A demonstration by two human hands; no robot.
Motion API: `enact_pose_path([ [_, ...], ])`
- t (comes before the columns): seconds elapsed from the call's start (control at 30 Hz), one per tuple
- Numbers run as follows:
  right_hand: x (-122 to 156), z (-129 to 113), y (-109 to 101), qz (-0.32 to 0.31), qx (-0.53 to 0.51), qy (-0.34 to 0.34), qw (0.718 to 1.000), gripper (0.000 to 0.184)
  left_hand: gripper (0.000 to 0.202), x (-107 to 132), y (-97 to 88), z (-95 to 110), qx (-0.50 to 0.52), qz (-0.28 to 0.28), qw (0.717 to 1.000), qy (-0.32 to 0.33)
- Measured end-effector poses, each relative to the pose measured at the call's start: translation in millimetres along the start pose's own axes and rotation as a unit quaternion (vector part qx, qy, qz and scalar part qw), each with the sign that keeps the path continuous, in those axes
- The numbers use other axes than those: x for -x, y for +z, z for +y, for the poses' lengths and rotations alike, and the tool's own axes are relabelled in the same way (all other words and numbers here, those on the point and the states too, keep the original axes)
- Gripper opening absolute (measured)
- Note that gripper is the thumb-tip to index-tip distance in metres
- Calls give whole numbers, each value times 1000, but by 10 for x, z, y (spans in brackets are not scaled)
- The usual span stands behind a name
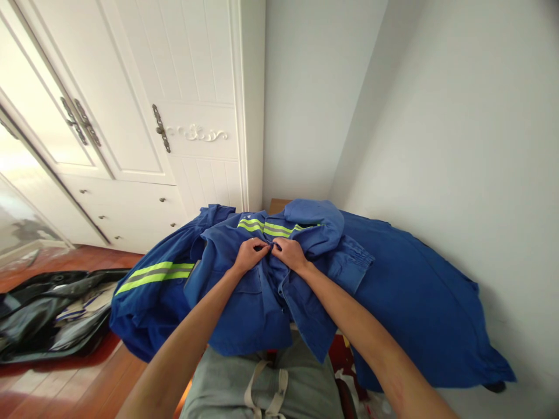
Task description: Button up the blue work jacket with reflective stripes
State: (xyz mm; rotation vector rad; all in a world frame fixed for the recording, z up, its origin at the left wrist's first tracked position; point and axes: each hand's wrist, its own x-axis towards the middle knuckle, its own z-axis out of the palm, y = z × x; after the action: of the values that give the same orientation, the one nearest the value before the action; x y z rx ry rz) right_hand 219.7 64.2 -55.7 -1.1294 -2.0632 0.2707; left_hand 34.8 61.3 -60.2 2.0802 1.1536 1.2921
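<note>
A blue work jacket (236, 285) with yellow-green and grey reflective stripes lies spread out in front of me. My left hand (252, 254) pinches one side of its front opening. Close beside it, my right hand (289, 254) pinches the other side, the fingertips of both hands almost meeting just below the chest stripe. Any button or fastener between the fingers is too small to make out. Below my hands the lower front edges hang apart. A striped blue sleeve (152, 279) reaches out to the left, and more blue cloth (406, 291) spreads to the right.
A white wardrobe (205, 75) with dark metal handles stands at the back left. On the wooden floor at left lies an open black suitcase (56, 308) with clothes in it. Pale walls (458, 128) close off the right. Grey-green trousers with a drawstring (266, 384) show below.
</note>
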Motion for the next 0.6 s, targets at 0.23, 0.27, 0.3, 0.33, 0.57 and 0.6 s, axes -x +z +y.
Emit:
enact_pose_path([
  [0.23, -36, 119, -65, -46, -128, 0, 991, 19, 18, 24, -13, 24, -51, -18, 998, 25],
  [0.27, -38, 136, -65, -54, -143, -1, 988, 19, 18, 25, -14, 20, -55, -25, 998, 27],
  [0.3, -39, 152, -61, -58, -155, -1, 986, 19, 18, 26, -13, 15, -58, -31, 997, 29],
  [0.33, -41, 168, -52, -61, -164, 1, 985, 19, 18, 27, -11, 9, -60, -36, 997, 30],
  [0.57, -44, 249, 27, -74, -195, 17, 978, 14, 25, 23, 31, -7, -103, -71, 992, -27],
  [0.6, -40, 248, 33, -74, -194, 18, 978, 14, 21, 20, 34, -10, -103, -73, 991, -36],
])
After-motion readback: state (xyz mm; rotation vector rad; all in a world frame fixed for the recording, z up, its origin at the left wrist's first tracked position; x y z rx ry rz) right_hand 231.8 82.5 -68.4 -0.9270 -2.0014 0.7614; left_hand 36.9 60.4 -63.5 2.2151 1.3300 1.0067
